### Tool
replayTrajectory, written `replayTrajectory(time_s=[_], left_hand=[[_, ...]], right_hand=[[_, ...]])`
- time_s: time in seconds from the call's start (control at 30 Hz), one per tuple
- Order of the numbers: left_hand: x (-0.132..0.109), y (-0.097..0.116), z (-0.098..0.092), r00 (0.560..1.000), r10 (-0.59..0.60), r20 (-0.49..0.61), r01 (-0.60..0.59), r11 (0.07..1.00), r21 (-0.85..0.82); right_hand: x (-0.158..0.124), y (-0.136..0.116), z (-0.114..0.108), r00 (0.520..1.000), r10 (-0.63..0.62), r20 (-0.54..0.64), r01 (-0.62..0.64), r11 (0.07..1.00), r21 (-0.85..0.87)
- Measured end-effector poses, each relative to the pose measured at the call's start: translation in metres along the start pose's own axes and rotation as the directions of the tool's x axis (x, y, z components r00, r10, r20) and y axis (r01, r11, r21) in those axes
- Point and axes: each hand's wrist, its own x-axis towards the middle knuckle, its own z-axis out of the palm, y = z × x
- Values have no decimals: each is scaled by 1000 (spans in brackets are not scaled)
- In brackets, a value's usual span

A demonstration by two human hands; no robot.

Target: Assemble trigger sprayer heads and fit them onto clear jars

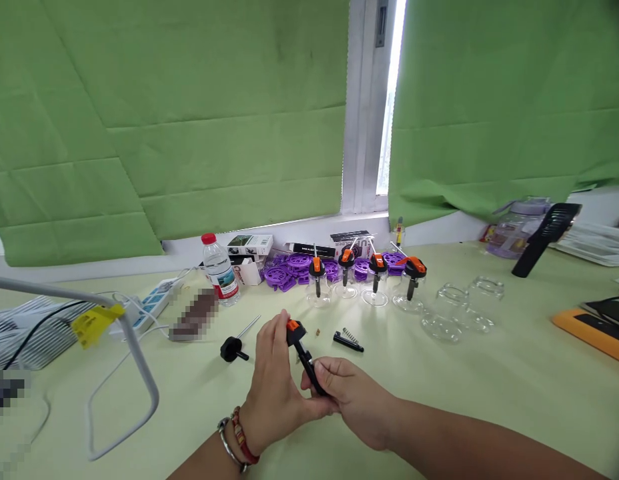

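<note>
Above the table [439, 400], both hands' fingers [277, 333] pinch the black-and-orange pump part [302, 353], left hand [274, 383] high, right hand [347, 393] low.

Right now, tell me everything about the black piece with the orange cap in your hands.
The slim black plastic stem with an orange cap is held above the pale green table, tilted, with the cap up and to the left. The left hand pinches its capped head; the right hand grips its lower end.
</note>
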Motion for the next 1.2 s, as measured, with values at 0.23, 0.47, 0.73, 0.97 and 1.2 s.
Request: replayTrajectory(time_s=[0.23,0.47,0.73,0.97,1.2], left_hand=[[3,-5,7,1000,12,16,-12,999,-41],[5,-7,7,999,29,41,-29,1000,2],[6,-1,6,995,-84,45,87,994,-73],[5,-9,17,994,-102,-35,105,989,100],[14,-21,28,989,-127,-77,142,960,243]], right_hand=[[3,0,1,999,39,-17,-37,997,66],[8,3,-7,998,64,26,-67,993,101],[11,6,-9,994,101,29,-103,991,85],[17,5,-10,998,15,-68,-15,1000,-4],[22,2,-20,974,-200,-103,141,900,-412]])
